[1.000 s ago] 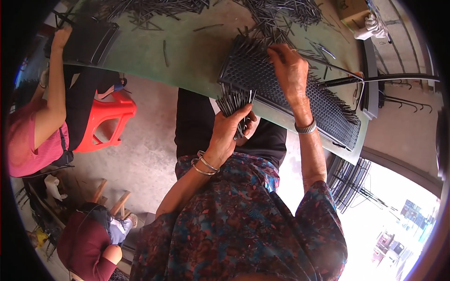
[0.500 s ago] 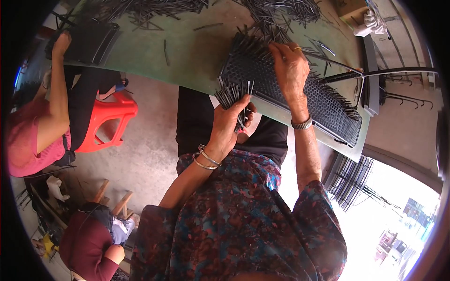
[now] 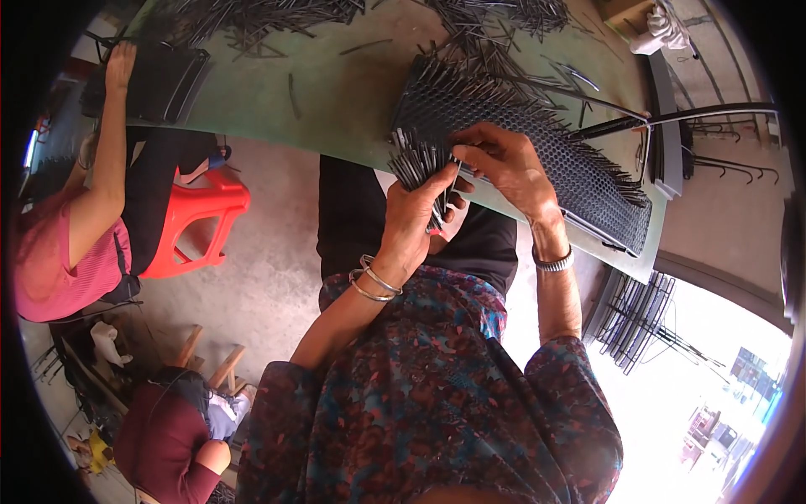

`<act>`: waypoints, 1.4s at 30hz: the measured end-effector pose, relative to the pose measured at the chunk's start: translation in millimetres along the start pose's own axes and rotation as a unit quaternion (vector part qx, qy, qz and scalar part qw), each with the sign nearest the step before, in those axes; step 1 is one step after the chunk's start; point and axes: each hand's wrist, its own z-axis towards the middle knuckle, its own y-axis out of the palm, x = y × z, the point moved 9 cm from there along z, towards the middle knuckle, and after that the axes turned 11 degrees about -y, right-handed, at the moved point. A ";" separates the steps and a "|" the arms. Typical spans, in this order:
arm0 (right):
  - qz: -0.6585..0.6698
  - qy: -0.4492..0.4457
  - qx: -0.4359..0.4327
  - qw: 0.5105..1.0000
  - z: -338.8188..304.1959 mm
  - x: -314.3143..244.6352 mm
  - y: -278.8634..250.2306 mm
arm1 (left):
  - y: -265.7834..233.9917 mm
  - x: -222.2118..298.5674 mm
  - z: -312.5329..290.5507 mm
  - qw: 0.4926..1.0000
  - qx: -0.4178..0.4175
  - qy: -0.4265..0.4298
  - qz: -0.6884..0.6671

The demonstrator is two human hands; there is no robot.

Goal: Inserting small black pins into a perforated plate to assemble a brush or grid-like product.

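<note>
L hand (image 3: pixel 416 220) grip is closed round a bundle of thin dark metal rods (image 3: pixel 417 160), rods fanning up and out above the fist, tips pointing toward the counter edge. R hand (image 3: pixel 505 164) sits just right of the bundle, thumb and fingertips pinched on a rod at the bundle's right side; rest of that grip is loosely curled, nothing else in it. The two hands touch or nearly so at the pinch.

Directly behind and to the R of both grips: a black perforated rack (image 3: pixel 537 147), tilted, packed with upright rods, its near edge overhanging the green counter (image 3: pixel 336 101) edge. R hand lies over the rack's near-left corner. Bundle hangs off the counter, over the person's lap, just below the curved counter rim.

Beyond the grips, far side of counter: loose rod pile (image 3: pixel 252 17), w/ stray rods scattered between. Bare green patch lies left of the L grip, between rack and a second black rack (image 3: pixel 159 80) well off to the left, where another person's hand (image 3: pixel 120 63) rests on its corner. Red stool (image 3: pixel 201 210) is below that, left of the L forearm; floor between stool and lap is open concrete.
</note>
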 end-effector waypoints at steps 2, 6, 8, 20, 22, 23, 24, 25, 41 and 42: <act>0.027 0.018 -0.001 0.999 -2.9 0.9 -3.0 | 4.1 -0.7 -1.7 1.000 -0.007 -0.003 0.007; 0.046 0.044 0.002 0.998 -8.2 9.0 -8.0 | 9.1 -4.4 -6.9 0.999 -0.013 -0.034 0.020; 0.051 0.047 0.003 0.998 -8.5 6.7 -8.1 | 8.9 -6.4 -5.5 0.999 -0.011 -0.033 0.019; 0.052 0.040 -0.024 0.998 -9.9 3.3 -9.5 | 2.4 -13.3 -4.5 0.998 0.002 -0.039 0.055; 0.049 0.046 -0.031 0.997 -10.4 1.5 -10.4 | 4.1 -14.8 -2.9 0.998 -0.003 -0.030 0.054; 0.041 0.043 -0.024 0.998 -10.0 -1.3 -13.3 | 1.2 -16.8 -2.4 0.999 0.016 -0.034 0.031; 0.033 0.041 -0.016 0.998 -9.0 -3.5 -16.2 | -2.0 -18.3 -1.5 0.999 0.034 -0.038 0.008; 0.032 0.041 -0.016 0.999 -8.6 -4.1 -19.1 | -2.9 -17.7 0.1 0.999 0.033 -0.039 0.007; -0.192 -0.145 0.284 0.928 20.0 -15.7 -83.7 | -2.2 -46.9 10.3 0.994 -0.004 -0.102 -0.041; -0.193 -0.129 0.273 0.934 21.2 -15.3 -82.5 | -2.2 -46.1 9.7 0.994 -0.004 -0.096 -0.048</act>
